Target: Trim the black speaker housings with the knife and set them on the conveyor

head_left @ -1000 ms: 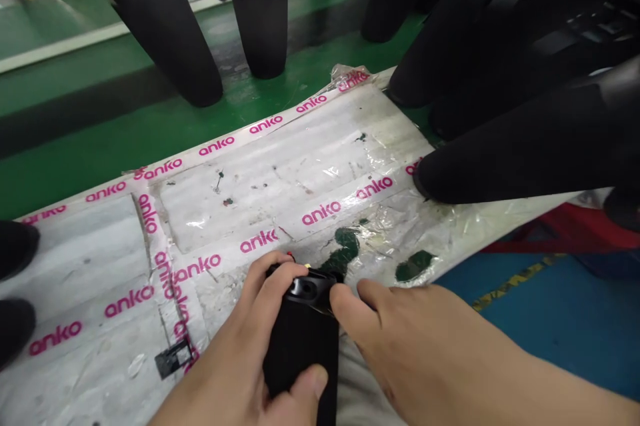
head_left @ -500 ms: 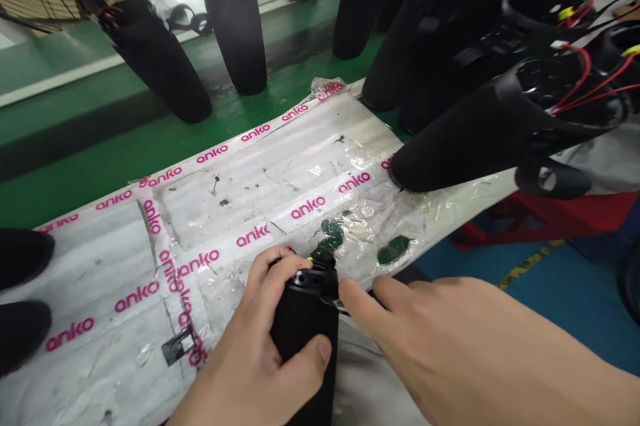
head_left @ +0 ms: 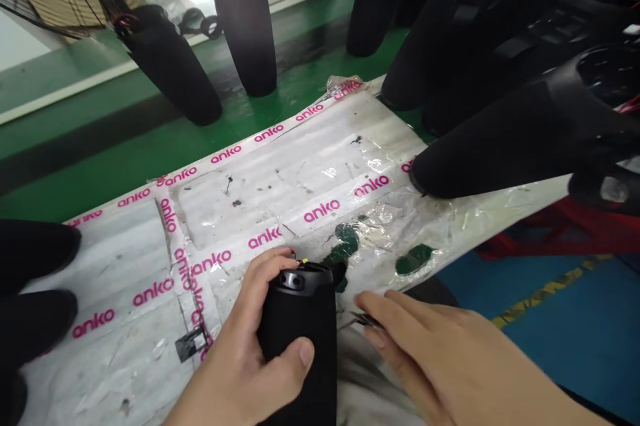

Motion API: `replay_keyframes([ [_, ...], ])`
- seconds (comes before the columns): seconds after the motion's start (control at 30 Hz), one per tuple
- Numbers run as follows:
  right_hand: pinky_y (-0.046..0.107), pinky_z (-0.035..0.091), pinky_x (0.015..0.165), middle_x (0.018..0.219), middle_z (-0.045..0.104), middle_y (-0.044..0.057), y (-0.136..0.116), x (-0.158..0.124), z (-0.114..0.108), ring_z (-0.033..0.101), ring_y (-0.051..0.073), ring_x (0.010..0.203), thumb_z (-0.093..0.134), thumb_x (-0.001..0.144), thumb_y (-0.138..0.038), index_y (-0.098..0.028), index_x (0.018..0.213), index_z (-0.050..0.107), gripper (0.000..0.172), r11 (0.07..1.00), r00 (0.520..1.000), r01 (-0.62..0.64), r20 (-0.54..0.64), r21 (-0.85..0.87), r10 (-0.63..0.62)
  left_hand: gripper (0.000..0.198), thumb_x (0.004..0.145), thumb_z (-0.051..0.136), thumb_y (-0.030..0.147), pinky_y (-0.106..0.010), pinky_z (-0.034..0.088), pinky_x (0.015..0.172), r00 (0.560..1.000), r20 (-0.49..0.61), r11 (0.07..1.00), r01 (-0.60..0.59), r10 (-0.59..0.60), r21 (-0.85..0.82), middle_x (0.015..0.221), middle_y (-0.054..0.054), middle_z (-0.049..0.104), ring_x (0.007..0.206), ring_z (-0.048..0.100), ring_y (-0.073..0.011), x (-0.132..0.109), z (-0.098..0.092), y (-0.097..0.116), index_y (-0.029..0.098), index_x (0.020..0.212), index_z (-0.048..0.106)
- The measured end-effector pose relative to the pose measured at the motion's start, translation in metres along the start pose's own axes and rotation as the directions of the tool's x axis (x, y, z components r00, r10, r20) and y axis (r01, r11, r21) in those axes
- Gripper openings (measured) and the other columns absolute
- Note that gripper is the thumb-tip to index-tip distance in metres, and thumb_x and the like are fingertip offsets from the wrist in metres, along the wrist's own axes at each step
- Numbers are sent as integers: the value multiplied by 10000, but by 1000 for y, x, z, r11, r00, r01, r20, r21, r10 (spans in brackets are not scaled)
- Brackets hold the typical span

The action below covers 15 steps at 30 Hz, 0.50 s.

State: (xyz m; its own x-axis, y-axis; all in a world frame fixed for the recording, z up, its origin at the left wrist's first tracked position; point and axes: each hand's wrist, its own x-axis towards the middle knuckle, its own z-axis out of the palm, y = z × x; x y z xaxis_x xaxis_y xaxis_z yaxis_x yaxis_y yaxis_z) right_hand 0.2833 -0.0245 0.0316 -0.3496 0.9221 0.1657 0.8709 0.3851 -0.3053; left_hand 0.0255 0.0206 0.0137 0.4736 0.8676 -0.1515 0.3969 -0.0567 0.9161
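Note:
My left hand (head_left: 250,353) is wrapped round a black fabric-covered cylindrical shell (head_left: 300,333), held upright at the near edge of the bench, thumb across its front. Its open top rim shows a small hole and a hint of red and yellow wire. My right hand (head_left: 430,359) lies just right of the shell with fingers stretched out, apart from it. Its fingertips rest by a thin dark strip (head_left: 367,319) on the bench; whether they grip it is hidden.
A white foam mat (head_left: 280,179) taped with pink "anko" tape covers the bench. Several more black shells stand on the green belt (head_left: 100,146) behind and lie stacked at the right (head_left: 525,126). A small black clip (head_left: 190,344) lies at the left. Blue floor at right.
My right hand has drawn back from the shell's top rim and dropped to the bench. The left hand keeps its hold, and the shell stands slightly more upright.

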Motion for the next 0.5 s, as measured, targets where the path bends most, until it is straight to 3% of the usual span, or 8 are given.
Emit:
replay_keyframes([
  [0.1,315,478,486,836,735,1,-11,6,13,706,178,597,307,1158,-175,-211,1267,551,270,994,999,28,-48,103,-23,661,1024,721,410,-598,409,1304,999,3,999,45,-45,26,1750,-34,374,1642,373,-402,-5,-3,2,513,1609,431],
  [0.17,313,549,587,952,776,33,-14,5,19,761,197,725,393,1158,-211,-211,1315,551,223,973,998,-41,-30,227,49,630,1034,673,407,-626,403,1305,990,-73,990,122,-118,67,1799,-29,301,1668,309,-437,-10,-8,5,478,1630,481],
  [0.23,308,595,656,1079,805,67,-17,5,26,793,218,844,504,1135,-290,-222,1381,564,263,895,988,-153,35,418,152,530,1056,582,365,-643,352,1335,964,-201,977,195,-174,85,1789,-15,348,1672,308,-433,-15,-13,9,442,1581,588],
  [0.33,282,591,582,1050,815,56,-27,9,42,779,206,758,633,1040,-348,-236,1399,605,377,746,969,-244,130,619,210,458,1102,454,301,-613,265,1386,910,-355,966,251,-212,65,1708,27,515,1671,358,-358,-27,-22,16,449,1448,714],
  [0.43,302,643,719,1141,818,59,-40,16,59,797,205,846,638,1000,-273,-246,1425,591,429,714,981,-188,98,674,165,467,1088,565,407,-613,260,1391,876,-391,947,320,-281,38,1735,29,513,1664,388,-353,-38,-25,18,461,1548,624],
  [0.5,327,653,842,1266,801,70,-49,19,66,806,211,984,570,1025,-233,-271,1493,519,472,699,989,-128,37,703,144,746,977,763,502,-665,275,1370,874,-371,929,364,-315,68,1771,-16,467,1655,398,-400,-43,-25,16,444,1663,475],
])
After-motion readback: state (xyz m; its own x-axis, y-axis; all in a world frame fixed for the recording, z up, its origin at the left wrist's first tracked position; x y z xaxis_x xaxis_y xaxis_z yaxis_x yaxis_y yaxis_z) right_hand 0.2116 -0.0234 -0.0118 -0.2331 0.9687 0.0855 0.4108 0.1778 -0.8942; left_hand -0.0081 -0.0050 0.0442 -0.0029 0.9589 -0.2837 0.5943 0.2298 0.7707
